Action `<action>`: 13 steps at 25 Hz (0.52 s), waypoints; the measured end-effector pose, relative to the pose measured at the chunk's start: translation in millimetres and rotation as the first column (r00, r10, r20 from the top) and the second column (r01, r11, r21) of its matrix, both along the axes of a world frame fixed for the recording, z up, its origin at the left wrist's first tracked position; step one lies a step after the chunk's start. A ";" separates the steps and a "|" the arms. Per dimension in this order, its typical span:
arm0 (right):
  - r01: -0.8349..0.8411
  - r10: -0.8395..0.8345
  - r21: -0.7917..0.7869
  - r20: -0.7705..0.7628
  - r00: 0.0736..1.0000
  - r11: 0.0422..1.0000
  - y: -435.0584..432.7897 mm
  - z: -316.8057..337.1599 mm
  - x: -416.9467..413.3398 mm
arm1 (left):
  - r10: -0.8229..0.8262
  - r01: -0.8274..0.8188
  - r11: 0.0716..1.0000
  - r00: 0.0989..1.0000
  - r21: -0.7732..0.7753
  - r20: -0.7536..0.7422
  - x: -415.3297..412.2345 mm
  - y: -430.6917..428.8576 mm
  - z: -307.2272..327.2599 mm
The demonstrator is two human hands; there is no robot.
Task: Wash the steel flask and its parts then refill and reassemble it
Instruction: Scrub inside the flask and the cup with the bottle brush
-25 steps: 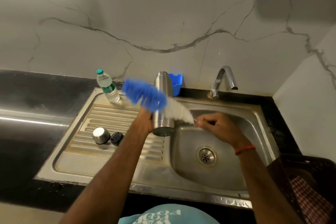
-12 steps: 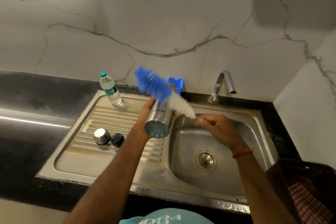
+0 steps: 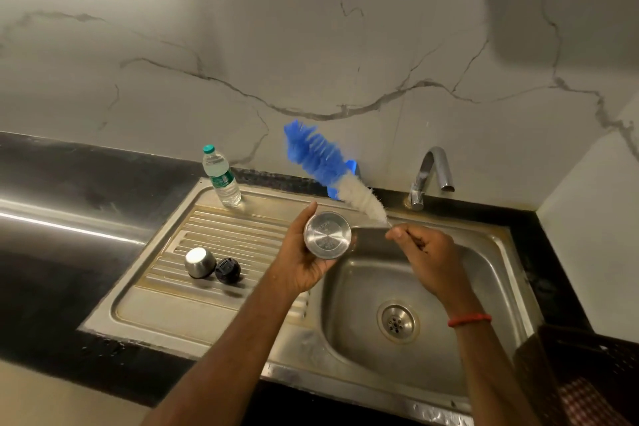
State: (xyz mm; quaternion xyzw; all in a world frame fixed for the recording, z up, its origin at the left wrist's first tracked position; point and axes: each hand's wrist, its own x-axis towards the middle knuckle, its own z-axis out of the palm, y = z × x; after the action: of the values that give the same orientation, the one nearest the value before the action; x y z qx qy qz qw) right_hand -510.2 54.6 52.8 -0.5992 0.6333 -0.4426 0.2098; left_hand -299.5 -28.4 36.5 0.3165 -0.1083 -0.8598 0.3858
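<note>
Steel flask (image 3: 327,235): left hand (image 3: 300,261) (brush (image 3: 323,161): right hand (image 3: 430,258)).

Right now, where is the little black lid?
In the head view, the black lid sits on the draining board, left of the basin, right beside the steel cup.

A: Where does everything lie from the flask (image 3: 327,235)?
B: Bottle (image 3: 221,176) at ten o'clock, on the drainboard's (image 3: 166,301) back edge. Cup (image 3: 200,262) at nine, on the drainboard, cap (image 3: 227,271) just beside it at its three.
A: The tap (image 3: 422,174)?
B: Two o'clock, behind the basin (image 3: 466,339). Drain (image 3: 397,322) at five, in the basin. Brush (image 3: 320,157) at twelve.
</note>
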 end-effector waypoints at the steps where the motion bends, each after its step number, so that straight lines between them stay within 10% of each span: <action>1: -0.009 0.010 -0.027 0.044 0.999 1.000 5.1 5.0 4.2 | 0.012 -0.012 1.000 1.000 0.023 0.020 -1.6 1.2 -4.1; 13: -0.091 0.095 0.038 -0.139 0.986 0.995 14.4 -1.8 9.8 | 0.079 -0.085 0.994 0.994 0.072 0.079 -28.2 -17.6 -3.6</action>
State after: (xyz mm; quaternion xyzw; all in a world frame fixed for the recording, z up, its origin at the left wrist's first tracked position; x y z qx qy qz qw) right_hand -500.4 69.0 51.0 -0.6544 0.6248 -0.3789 0.1943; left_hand -327.7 -46.1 32.9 0.3674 -0.0771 -0.8341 0.4042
